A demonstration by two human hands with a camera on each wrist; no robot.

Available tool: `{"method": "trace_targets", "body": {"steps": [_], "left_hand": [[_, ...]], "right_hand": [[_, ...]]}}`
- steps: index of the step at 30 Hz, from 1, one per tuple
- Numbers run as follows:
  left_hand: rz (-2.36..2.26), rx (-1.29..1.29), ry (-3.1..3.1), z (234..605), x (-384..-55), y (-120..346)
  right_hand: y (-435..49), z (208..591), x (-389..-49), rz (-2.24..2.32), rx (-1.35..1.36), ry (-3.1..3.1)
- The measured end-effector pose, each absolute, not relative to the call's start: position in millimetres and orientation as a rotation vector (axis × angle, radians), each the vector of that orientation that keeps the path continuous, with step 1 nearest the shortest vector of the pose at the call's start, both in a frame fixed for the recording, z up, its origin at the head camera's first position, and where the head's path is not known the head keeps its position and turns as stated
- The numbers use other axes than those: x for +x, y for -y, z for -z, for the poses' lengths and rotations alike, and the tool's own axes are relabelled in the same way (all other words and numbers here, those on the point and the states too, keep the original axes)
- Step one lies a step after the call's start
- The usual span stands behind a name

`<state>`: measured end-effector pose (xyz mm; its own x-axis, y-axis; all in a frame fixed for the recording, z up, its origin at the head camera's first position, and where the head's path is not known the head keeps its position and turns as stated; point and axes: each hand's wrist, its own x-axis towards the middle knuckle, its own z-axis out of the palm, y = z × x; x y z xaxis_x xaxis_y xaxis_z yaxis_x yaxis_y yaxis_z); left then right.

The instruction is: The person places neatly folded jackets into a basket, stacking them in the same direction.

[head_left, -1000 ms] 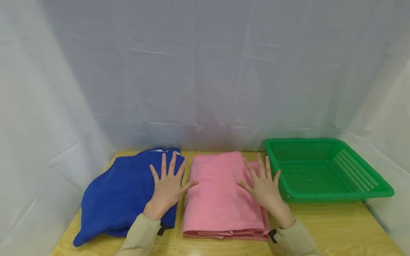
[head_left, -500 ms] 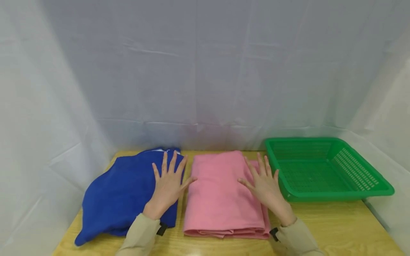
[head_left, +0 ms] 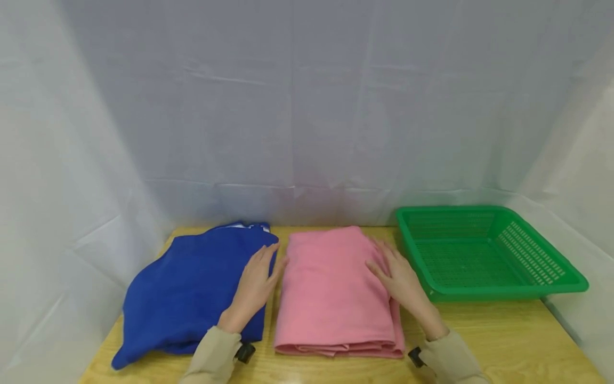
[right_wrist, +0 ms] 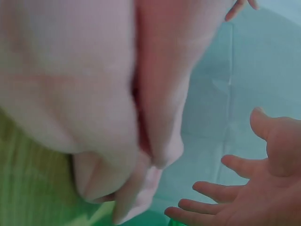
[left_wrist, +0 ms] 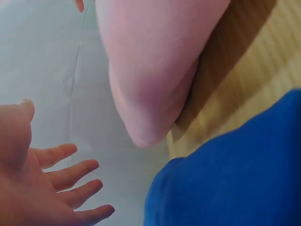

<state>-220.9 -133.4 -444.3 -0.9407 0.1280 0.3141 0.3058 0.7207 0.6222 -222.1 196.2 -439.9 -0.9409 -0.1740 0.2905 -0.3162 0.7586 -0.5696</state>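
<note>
A folded pink cloth (head_left: 333, 293) lies on the table between the two hands. My left hand (head_left: 254, 282) hovers over the right edge of a blue cloth (head_left: 187, 288), beside the pink one, palm turned inward. In the left wrist view its fingers (left_wrist: 75, 174) are spread and hold nothing, apart from the pink cloth (left_wrist: 150, 70). My right hand (head_left: 402, 277) is above the pink cloth's right edge, fingers extended. The right wrist view shows that hand (right_wrist: 263, 183) with nothing in it and a gap to the pink cloth's folded layers (right_wrist: 160, 94).
A green plastic basket (head_left: 484, 292) with perforated walls stands at the right of the wooden table (head_left: 484, 341). White sheeting (head_left: 331, 106) hangs behind the table and along both sides. Each wrist carries a small black device (head_left: 245, 353).
Both hands have turned from palms down with fingers spread wide to palms facing inward, fingers closer together. The cloths and the basket stay in place.
</note>
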Motion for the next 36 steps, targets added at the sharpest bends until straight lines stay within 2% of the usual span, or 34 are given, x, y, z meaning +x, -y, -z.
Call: {"method": "trace_targets", "body": {"steps": [7,16,24,29,36], "left_hand": [[1.213,-0.395,2.739,460,-216,124],[1.371,-0.291,2.755,477,-211,111],[1.973,-0.042,2.639,474,-209,106],[2.02,-0.016,2.599,475,-211,104],[2.087,0.075,2.543,481,-215,101]], "right_hand": [[-204,455,-220,-0.972,0.38,2.888],[-214,472,-218,-1.065,0.241,3.062],[-225,479,-222,-1.362,0.182,2.998],[-228,480,-224,-1.562,0.17,2.855],[-225,481,-224,-1.887,-0.003,2.743]]}}
